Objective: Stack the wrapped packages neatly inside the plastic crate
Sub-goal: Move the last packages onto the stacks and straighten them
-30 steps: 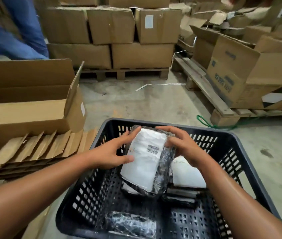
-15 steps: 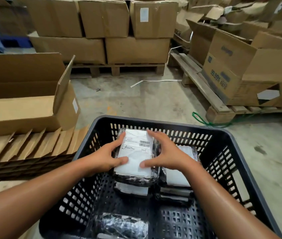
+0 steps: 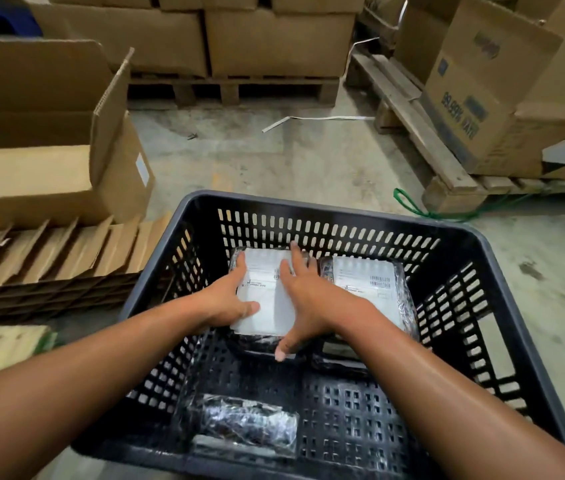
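The black plastic crate (image 3: 343, 216), its walls slotted and its floor a grid of small holes, sat on rough concrete floor (image 3: 274, 157). At its far side, the left hand (image 3: 225, 299) and right hand (image 3: 308, 299) lay flat with fingers spread on a rectangular package (image 3: 267, 306) in glossy crinkled film with a white label, pressing rather than clasping. A second labelled package (image 3: 374, 289) lay just beside it; another wrapped bundle (image 3: 246, 427) rested near the front wall. Corrugated cardboard boxes (image 3: 49, 133) stood to the left.
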Available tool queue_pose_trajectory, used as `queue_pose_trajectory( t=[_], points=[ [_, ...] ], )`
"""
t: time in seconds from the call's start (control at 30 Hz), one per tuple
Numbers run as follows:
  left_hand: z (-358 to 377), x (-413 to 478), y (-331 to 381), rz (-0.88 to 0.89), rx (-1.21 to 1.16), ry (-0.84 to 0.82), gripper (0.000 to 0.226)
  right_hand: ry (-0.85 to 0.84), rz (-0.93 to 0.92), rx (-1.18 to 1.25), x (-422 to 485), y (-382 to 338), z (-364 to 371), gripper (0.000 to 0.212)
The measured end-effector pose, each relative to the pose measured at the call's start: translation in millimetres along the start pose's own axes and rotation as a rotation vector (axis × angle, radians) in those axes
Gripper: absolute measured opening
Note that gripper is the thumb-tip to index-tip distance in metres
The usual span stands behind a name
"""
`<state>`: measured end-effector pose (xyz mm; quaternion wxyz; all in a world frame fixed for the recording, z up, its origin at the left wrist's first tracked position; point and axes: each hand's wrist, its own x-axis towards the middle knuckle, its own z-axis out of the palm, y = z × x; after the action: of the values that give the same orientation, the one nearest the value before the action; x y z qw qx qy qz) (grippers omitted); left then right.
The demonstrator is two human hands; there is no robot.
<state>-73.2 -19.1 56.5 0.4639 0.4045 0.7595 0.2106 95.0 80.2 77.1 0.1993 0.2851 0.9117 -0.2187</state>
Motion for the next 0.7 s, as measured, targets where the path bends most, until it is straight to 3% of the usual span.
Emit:
queue_pose_trajectory(
  t=[0.13, 0.23, 0.37, 0.7],
  points=[
    [21, 9, -8, -0.074, 0.089, 0.057, 0.104, 0.044, -0.025, -0.303, 0, -9, 19, 0.146],
    [16, 16, -9, -0.093, 0.153, -0.032, 0.121, 0.060, 0.110, -0.452, 1, -3, 21, 0.150],
    [9, 15, -11, -0.112, 0.438, -0.236, 0.163, 0.026, 0.144, -0.487, 2, 10, 24, 0.156],
    [17, 25, -28, 0.054, 0.393, -0.081, 0.169, 0.132, 0.099, -0.439, 9, 21, 37, 0.152]
  ],
)
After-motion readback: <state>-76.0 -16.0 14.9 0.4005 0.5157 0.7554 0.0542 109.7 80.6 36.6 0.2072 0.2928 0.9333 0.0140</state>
